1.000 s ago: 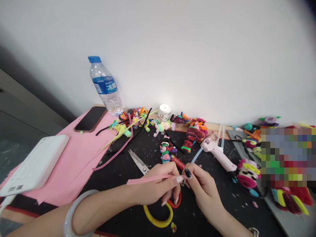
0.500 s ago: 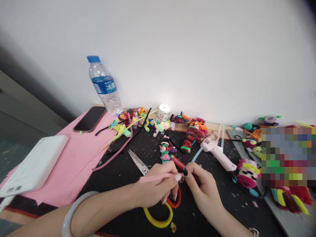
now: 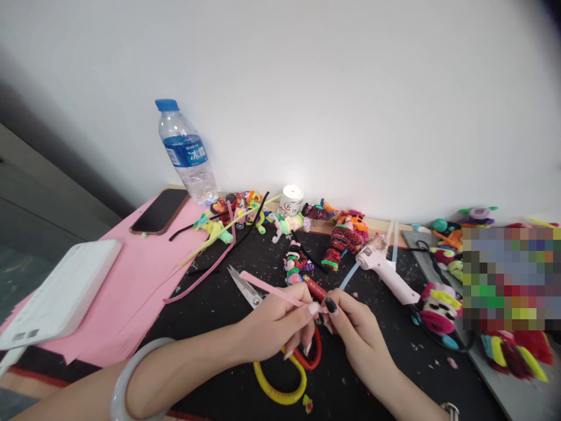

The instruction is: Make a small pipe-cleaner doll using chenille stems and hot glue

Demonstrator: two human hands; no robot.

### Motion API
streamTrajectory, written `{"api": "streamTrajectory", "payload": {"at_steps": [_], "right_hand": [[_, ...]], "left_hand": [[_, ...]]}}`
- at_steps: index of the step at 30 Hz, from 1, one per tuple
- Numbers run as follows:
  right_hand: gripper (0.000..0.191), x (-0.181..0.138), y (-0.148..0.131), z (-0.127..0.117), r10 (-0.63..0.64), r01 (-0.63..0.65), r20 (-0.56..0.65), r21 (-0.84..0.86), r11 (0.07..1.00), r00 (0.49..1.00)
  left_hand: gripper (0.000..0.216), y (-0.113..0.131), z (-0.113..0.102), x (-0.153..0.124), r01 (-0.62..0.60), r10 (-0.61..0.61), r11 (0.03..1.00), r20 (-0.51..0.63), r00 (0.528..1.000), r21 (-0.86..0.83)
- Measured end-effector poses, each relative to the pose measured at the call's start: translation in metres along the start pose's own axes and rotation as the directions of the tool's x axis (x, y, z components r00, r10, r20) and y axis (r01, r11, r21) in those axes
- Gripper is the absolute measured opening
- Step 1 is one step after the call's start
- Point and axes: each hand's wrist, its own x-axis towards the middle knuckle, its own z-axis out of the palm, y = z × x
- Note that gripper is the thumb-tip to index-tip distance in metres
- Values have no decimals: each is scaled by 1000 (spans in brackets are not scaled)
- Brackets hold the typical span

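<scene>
While both forearms reach in from the lower edge above the black mat, the left hand curls closed around a pink pipe cleaner, thumb pressing it. The stem slants up and left over the scissors. The right hand, wrist bent inward, pinches the stem's near end, fingertips touching the left thumb. A pink glue gun lies beyond, near the right hand.

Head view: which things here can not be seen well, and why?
All in the head view:
Scissors: handles partly under the left hand.
Pink strip: near end hidden where the left hand and right hand pinch.
Far right: a pixelated block covers whatever lies there.
</scene>
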Motion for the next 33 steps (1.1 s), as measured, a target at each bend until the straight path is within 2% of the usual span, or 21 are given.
{"api": "streamTrajectory", "payload": {"at_steps": [5, 10, 12, 15, 18, 22, 24, 27, 30, 33], "right_hand": [[30, 1, -1, 1, -23, 20, -36, -89, 996, 999], [27, -1, -1, 2, -72, 55, -70, -216, 975, 995], [27, -2, 0, 2, -72, 51, -83, -231, 972, 994], [30, -2, 2, 1, -42, 27, -85, -164, 986, 995], [35, -3, 3, 0, -31, 24, -83, -80, 996, 996], [34, -3, 2, -2, -32, 23, -125, -74, 997, 992], [27, -3, 2, -3, -78, 66, -143, -87, 994, 987], [9, -4, 3, -4, -217, 197, -171, -127, 972, 961], [21, -3, 3, -4, -326, 294, -177, -186, 938, 929], [18, -1, -1, -4, -393, 356, -130, -242, 903, 910]], "left_hand": [[26, 4, 4, -1, 9, -6, 995, -36, 999, 95], [26, 2, 5, -1, 32, -27, 996, -57, 998, 83], [26, 1, 5, 0, 38, -34, 998, -65, 997, 54], [27, -1, 3, 1, 27, -28, 999, -55, 998, -17], [28, -2, -1, 3, 4, -8, 992, -31, 999, -122], [27, -2, -6, 6, -3, 1, 963, -9, 1000, -268], [25, -1, -7, 7, 15, -12, 936, 12, 1000, -352], [22, 0, -7, 9, 77, -53, 890, 65, 996, -450], [25, -1, -7, 9, 142, -90, 863, 129, 988, -484], [25, -1, -6, 9, 196, -134, 859, 162, 978, -473]]}}
